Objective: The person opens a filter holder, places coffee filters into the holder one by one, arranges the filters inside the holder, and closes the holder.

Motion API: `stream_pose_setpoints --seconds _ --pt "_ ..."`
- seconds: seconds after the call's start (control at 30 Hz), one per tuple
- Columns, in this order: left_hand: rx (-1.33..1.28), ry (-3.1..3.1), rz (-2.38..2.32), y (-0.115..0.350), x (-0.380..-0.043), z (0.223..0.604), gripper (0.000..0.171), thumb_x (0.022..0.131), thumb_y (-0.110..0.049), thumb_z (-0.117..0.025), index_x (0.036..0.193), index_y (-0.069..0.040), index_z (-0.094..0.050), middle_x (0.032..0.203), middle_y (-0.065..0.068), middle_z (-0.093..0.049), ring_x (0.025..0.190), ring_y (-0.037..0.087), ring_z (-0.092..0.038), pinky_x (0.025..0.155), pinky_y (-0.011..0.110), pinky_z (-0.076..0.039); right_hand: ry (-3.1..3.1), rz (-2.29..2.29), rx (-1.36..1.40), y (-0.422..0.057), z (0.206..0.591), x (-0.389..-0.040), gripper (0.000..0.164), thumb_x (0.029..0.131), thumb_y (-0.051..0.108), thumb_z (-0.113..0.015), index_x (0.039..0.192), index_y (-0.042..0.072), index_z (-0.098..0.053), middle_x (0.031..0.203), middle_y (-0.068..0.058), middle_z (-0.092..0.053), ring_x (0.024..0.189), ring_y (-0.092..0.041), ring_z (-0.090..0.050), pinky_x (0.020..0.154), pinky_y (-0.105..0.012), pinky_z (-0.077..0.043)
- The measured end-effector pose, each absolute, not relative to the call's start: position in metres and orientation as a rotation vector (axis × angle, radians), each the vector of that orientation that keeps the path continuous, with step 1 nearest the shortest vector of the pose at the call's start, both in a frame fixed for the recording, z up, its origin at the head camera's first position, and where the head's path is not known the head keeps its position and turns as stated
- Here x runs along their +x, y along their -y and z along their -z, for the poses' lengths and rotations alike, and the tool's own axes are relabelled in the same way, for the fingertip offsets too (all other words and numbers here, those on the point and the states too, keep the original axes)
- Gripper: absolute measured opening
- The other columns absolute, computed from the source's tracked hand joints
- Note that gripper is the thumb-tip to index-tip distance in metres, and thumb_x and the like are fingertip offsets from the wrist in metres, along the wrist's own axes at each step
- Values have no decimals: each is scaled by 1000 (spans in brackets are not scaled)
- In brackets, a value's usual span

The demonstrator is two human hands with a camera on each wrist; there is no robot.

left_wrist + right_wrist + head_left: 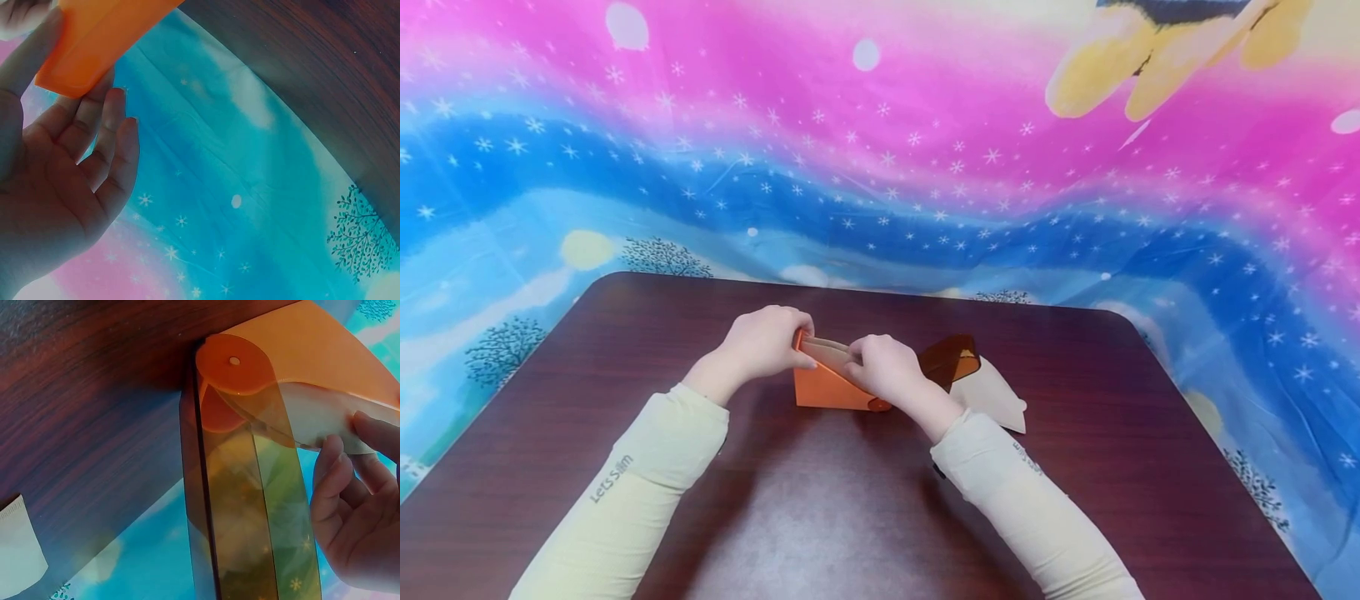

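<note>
An orange holder (831, 387) with a hinged, see-through brown lid (936, 360) stands on the table, its lid swung open to the right. My left hand (767, 342) grips the holder's left end, thumb on the near side and fingers behind. Cream paper coffee filters (315, 412) sit inside the holder. With thumb and fingertips, my right hand (887, 367) pinches their upper edge. In the right wrist view, the round hinge (234, 360) joins lid and holder. More cream filter paper (988, 396) lies on the table to the right, partly behind the lid.
The dark brown wooden table (1060, 517) has rounded far corners. Behind it hangs a pink and blue cloth (820, 158) with snowflakes and trees. Pale sleeves (617, 500) cover both forearms.
</note>
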State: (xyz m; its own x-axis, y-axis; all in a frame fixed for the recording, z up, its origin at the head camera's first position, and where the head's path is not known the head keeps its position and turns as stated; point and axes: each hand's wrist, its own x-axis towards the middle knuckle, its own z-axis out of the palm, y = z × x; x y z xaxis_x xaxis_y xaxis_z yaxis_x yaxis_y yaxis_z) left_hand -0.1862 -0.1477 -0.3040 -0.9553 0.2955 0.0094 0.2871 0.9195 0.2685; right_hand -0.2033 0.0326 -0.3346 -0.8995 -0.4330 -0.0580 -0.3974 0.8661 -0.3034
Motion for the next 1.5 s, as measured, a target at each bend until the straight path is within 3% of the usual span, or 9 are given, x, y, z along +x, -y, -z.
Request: stream_pose_setpoints --seconds 0.3,0.53,0.67,0.8,1.13,1.37,1.5 --pt "456 -3032 -437 147 -185 303 32 73 -34 -78 94 -14 -65 77 0 -61 74 17 -54 63 35 -47 -3063 337 -586 -46 314 -201 22 86 40 -62 94 21 -70 83 5 -70 74 -14 -62 63 -34 -50" --pt "457 -3040 -420 148 -185 302 31 74 -33 -77 94 -14 -65 78 0 -61 76 18 -54 66 37 -47 -3126 571 -410 -105 273 -207 33 89 42 -57 109 17 -68 107 -2 -70 81 -22 -64 61 -35 -48" --pt "463 -3041 -421 148 -186 302 31 74 -33 -77 94 -14 -65 76 0 -60 75 17 -54 65 36 -46 -3145 693 -263 -145 268 -214 36 90 41 -55 113 15 -66 113 -8 -67 95 -28 -63 73 -43 -48" --pt "464 -3042 -423 149 -186 302 31 74 -33 -77 94 -13 -65 76 0 -60 75 17 -54 64 36 -46 -3143 652 -167 -178 283 -222 35 91 38 -54 110 11 -66 107 -13 -68 99 -32 -61 78 -47 -46" --pt "457 -3040 -433 148 -186 304 31 74 -32 -77 95 -14 -65 76 0 -60 76 17 -54 64 36 -46 -2845 241 -60 -208 358 -236 43 84 38 -64 107 2 -57 99 -12 -64 79 -23 -59 63 -39 -43" --pt "459 -3041 -440 147 -185 303 31 74 -31 -78 95 -13 -65 77 1 -60 75 18 -54 65 37 -47 -2831 212 24 -211 372 -237 67 81 40 -68 123 -7 -44 115 -22 -59 101 -36 -58 77 -51 -46" --pt "452 -3044 -436 147 -184 303 31 74 -32 -78 94 -13 -64 77 0 -60 76 18 -54 65 37 -47 -2815 293 35 -213 373 -238 55 80 35 -70 112 -4 -49 105 -18 -60 95 -32 -58 74 -49 -44"
